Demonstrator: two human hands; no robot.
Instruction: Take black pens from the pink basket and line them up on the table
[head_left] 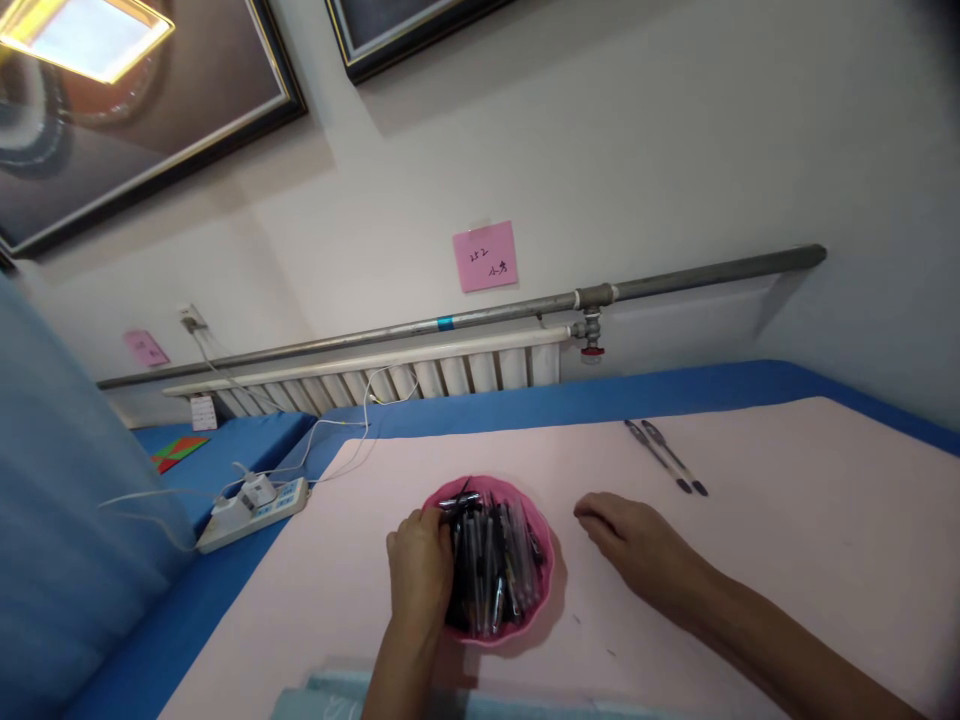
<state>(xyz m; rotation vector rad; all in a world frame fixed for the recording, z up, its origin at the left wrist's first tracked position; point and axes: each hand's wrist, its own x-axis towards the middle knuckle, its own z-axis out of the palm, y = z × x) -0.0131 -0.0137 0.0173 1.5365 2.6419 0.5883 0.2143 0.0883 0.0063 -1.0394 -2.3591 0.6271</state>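
Note:
A pink bowl (544, 560) sits on the pale pink table surface (787, 520), filled with several clear and black pens (491, 565). My left hand (418, 570) reaches into the bowl's left side, fingers curled among the pens; what they grip is hidden. To the right of the bowl, my right hand (630, 540) rests palm down on the table, with its fingers loosely bent and nothing in it. Two pens (666, 457) lie side by side on the table farther back on the right.
A white power strip (251, 512) with plugs and white cables lies on the blue cover (570, 400) at the left. Behind the table run a radiator (420, 375) and a grey pipe (675, 280). A pink note (485, 256) hangs on the wall.

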